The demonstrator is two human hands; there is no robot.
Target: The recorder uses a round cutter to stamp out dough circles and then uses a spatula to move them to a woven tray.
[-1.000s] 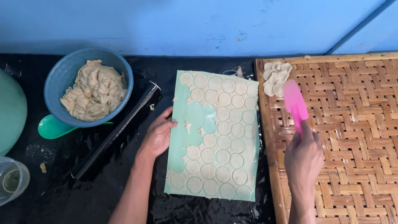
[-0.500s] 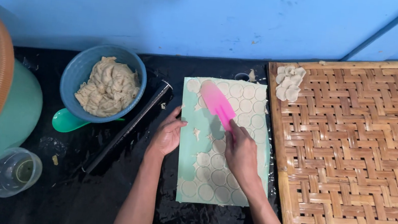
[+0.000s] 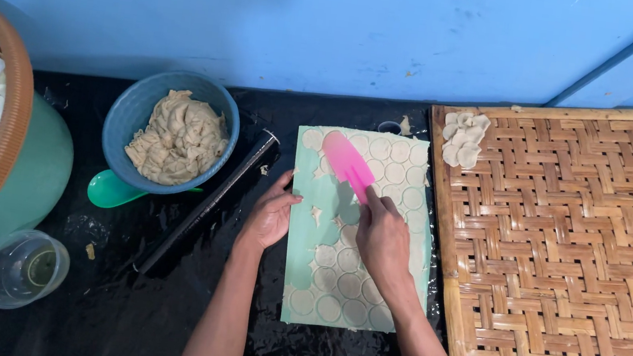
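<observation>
Black wet table [image 3: 154,319] at center: your left hand [image 3: 270,217] lay flat steadying the green mat [image 3: 312,202]; your right hand [image 3: 383,238] gripped the pink scraper [image 3: 347,162], best kept low under the dough rounds [image 3: 343,286].

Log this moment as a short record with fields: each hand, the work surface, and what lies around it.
left hand: flat on the left edge of the pale green rectangular mat
right hand: grips the pink plastic scraper, blade on the mat
mat: covered with thin dough cut into circles
left of mat: black rolling rod, blue bowl of beige dough
right of mat: woven bamboo tray with a small pile of dough discs
front left: clear plastic cup
</observation>
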